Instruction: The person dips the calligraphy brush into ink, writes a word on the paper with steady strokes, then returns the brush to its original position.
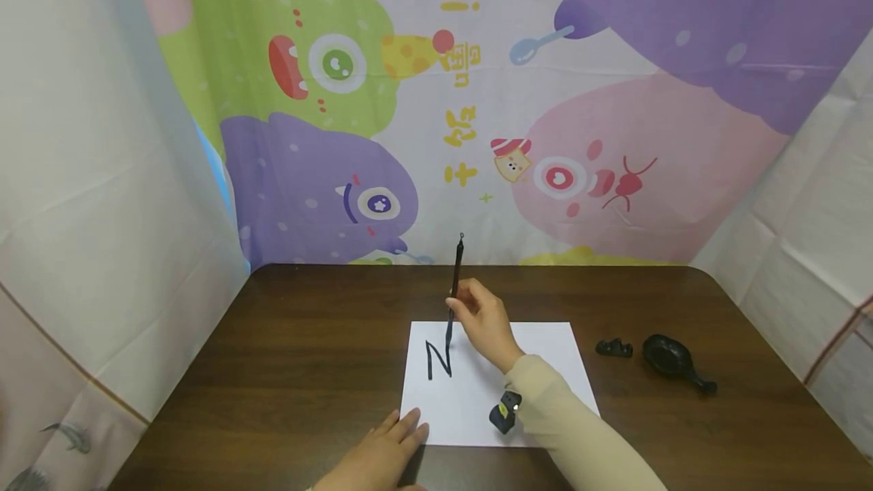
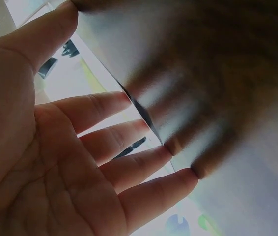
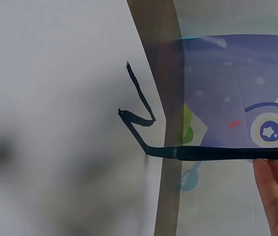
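My right hand [image 1: 486, 322] pinches a dark brush pen [image 1: 456, 279] that stands nearly upright, its tip on the sheet of white paper [image 1: 539, 392]. In the right wrist view the brush [image 3: 212, 153] lies sideways, its dark bristles meeting the end of a black stroke. The strokes form a letter N [image 1: 439, 361] in the paper's upper left. My left hand [image 1: 382, 445] rests with straight, slightly spread fingers on the paper's lower left corner. In the left wrist view the fingertips [image 2: 190, 174] of that hand press at the surface, which mirrors them.
To the right of the paper lie a small black brush rest [image 1: 614, 348] and a black dish with a handle [image 1: 668, 357]. The brown wooden table [image 1: 293, 370] ends at a cartoon-printed curtain [image 1: 443, 135]. A black wrist camera [image 1: 505, 411] is strapped at the right sleeve.
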